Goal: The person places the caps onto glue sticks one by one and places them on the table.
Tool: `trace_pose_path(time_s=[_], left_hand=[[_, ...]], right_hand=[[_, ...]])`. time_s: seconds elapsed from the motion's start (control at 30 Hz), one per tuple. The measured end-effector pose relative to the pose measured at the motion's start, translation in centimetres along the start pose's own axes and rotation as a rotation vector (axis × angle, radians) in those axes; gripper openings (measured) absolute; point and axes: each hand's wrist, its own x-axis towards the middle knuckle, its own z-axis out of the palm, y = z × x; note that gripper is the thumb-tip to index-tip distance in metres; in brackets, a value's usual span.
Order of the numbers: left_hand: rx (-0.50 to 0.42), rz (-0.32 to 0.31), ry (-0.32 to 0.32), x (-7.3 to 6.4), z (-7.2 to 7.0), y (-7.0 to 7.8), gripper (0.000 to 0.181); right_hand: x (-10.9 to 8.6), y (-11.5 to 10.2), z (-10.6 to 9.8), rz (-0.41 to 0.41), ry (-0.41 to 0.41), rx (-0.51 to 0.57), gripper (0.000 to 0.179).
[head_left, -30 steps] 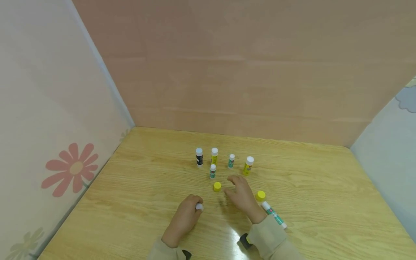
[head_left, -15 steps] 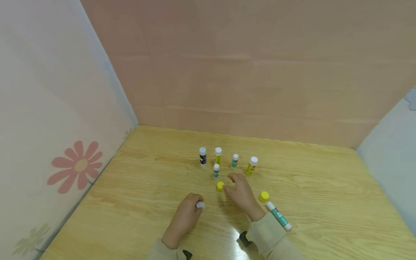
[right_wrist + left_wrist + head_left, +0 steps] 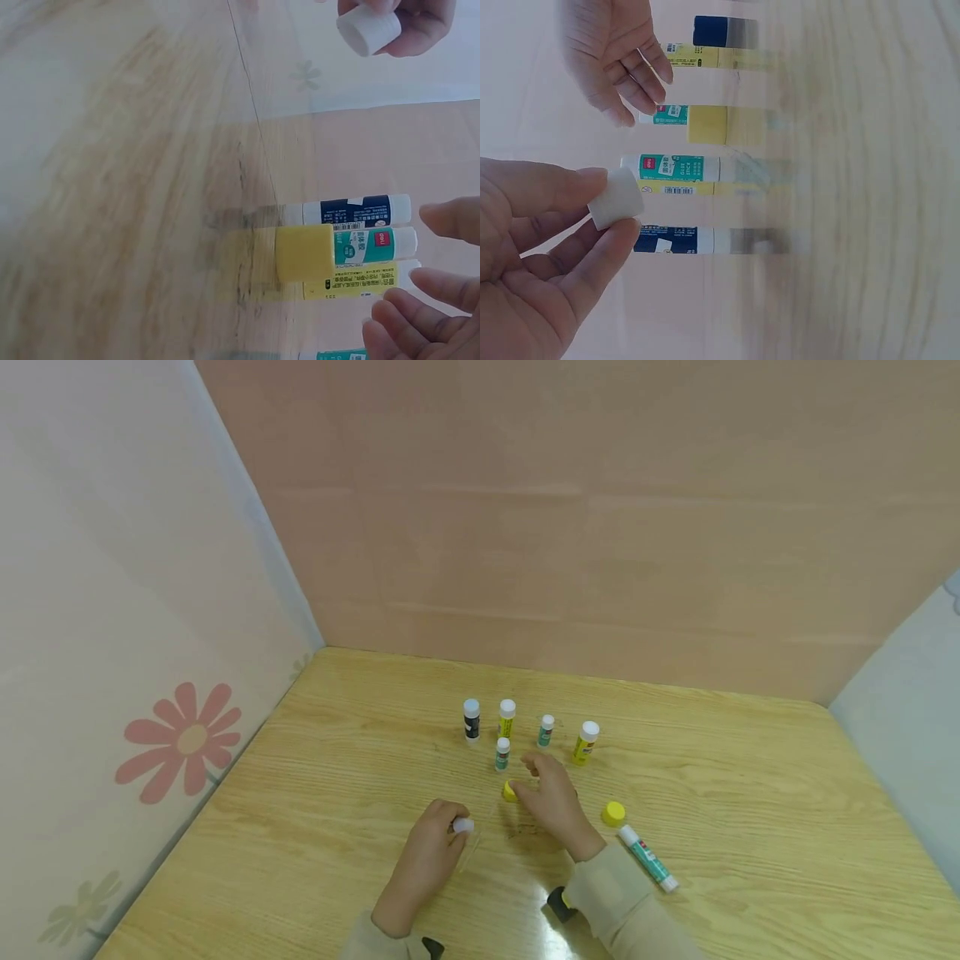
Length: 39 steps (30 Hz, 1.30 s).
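Observation:
Between thumb and fingers, my left hand [image 3: 426, 853] pinches a small white cap [image 3: 616, 198], held above the table. My right hand [image 3: 553, 806] reaches beside a yellow cap [image 3: 305, 253] on the table. Its thumb and fingers [image 3: 450, 285] are spread and hold nothing; in the right wrist view they stand apart from the cap. Just beyond that cap stands a short green glue stick [image 3: 502, 755]. Behind it are upright glue sticks: a dark blue one [image 3: 471, 722], a yellow one [image 3: 507, 720], another small green one [image 3: 546, 732] and another yellow one [image 3: 586, 743].
Right of my right forearm, a second yellow cap [image 3: 613, 813] stands near a green-and-white glue stick [image 3: 648, 858] lying on its side. A dark blue cap-like piece [image 3: 710, 31] shows past my right hand. Panels [image 3: 570, 568] border the wooden table [image 3: 360, 760].
My right hand has moved slightly forward, closer to the yellow cap. The left hand with the white cap has risen a little. The head view has shifted slightly.

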Motion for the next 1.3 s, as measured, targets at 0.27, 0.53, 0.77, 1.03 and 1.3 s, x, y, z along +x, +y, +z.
trace_pose_path(time_s=[0.27, 0.53, 0.77, 1.03, 1.3], left_hand=[[-0.058, -0.001, 0.009, -0.1, -0.4, 0.3, 0.021], [-0.070, 0.039, 0.008, -0.3, -0.4, 0.5, 0.021], [-0.052, 0.053, 0.023, -0.3, -0.5, 0.9, 0.019], [-0.039, 0.079, 0.030, -0.4, -0.7, 1.2, 0.020], [-0.048, 0.119, 0.084, -0.4, -0.7, 0.9, 0.023]], right_hand=[[0.8, 0.2, 0.4, 0.039, -0.014, 0.062, 0.041], [1.3, 0.3, 0.6, 0.057, -0.032, 0.077, 0.041], [1.6, 0.1, 0.5, 0.066, -0.042, 0.067, 0.042], [1.9, 0.0, 0.5, 0.067, -0.057, 0.061, 0.044], [2.3, -0.1, 0.7, 0.093, -0.063, 0.050, 0.043]])
